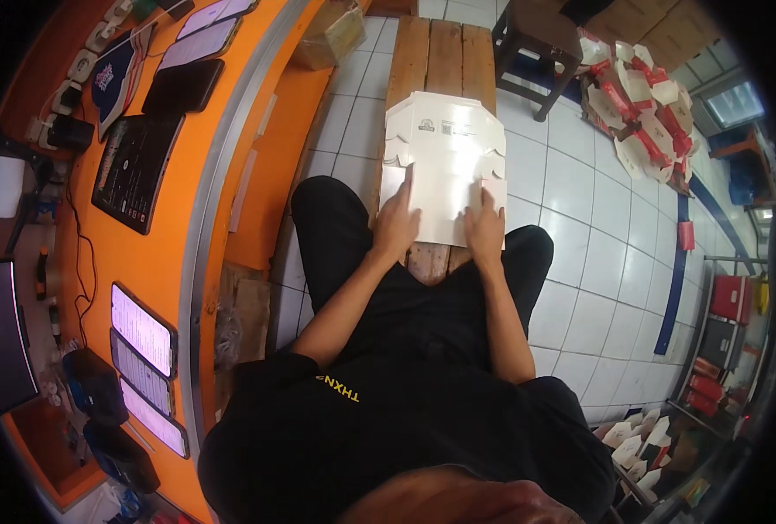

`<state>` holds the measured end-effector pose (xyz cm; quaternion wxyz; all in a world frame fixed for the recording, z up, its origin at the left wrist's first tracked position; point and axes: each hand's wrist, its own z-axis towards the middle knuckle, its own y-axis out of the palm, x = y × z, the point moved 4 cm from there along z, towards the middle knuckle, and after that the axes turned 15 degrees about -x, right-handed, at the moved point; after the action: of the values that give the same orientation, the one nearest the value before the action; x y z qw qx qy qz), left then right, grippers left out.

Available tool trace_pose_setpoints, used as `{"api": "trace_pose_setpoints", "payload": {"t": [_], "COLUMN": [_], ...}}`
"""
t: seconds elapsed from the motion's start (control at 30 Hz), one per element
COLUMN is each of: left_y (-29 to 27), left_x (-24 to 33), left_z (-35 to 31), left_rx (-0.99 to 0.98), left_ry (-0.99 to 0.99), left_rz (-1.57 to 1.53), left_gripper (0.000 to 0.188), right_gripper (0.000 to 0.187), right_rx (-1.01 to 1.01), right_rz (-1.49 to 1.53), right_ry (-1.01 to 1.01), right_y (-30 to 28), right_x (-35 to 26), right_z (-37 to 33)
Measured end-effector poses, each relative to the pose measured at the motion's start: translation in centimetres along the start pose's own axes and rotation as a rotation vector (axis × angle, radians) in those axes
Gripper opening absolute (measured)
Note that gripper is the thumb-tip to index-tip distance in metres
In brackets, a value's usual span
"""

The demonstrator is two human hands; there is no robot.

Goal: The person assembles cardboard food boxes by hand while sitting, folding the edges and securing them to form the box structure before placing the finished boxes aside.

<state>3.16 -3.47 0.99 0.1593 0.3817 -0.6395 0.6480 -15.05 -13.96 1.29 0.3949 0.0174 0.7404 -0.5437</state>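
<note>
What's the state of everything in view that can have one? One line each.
white carton blank, unfolded, lying mostly flat over the bench
left hand, on the blank's left side; grip unclear
right hand, on its right side; grip unclear
red-and-white cartons, folded into shape, heaped
three lower phones, screens lit
tablet, screen lit
monitor, screen dark
</note>
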Motion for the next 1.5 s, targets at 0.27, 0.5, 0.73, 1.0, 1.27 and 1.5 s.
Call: {"api": "trace_pose_setpoints", "payload": {"t": [0.27,0.5,0.73,1.0,1.27,1.5], "left_y": [1.2,4.7,6.4,6.3,7.0,5.6], "left_x": [3.6,5.7,4.6,6.4,7.0,7.5], "left_z": [-0.5,6.8,8.7,7.4,6.4,5.7], "left_rx": [0.07,-0.279,-0.367,-0.36,-0.367,-0.393], "left_ry": [0.119,-0.015,-0.199,-0.068,0.023,0.128], "left_rz": [0.402,-0.163,-1.021,-1.105,-0.814,-0.512], "left_gripper": [0.075,0.041,0.025,0.019,0.029,0.036], "right_gripper": [0.054,0.045,0.043,0.023,0.018,0.024], "right_rx": [-0.07,-0.102,0.229,0.234,0.304,0.253], "right_rz": [-0.381,0.015,0.112,0.459,0.19,0.357], "right_ry": [-0.021,0.033,0.223,0.141,-0.073,0.078], "right_y": [1.4,-1.8,-3.3,-2.5,-2.1,-2.0], "right_x": [-0.7,0.8,2.7,1.0,-0.2,-0.6], "right_z": [-1.9,-2.1,-5.5,-4.3,-3.4,-2.1]}}
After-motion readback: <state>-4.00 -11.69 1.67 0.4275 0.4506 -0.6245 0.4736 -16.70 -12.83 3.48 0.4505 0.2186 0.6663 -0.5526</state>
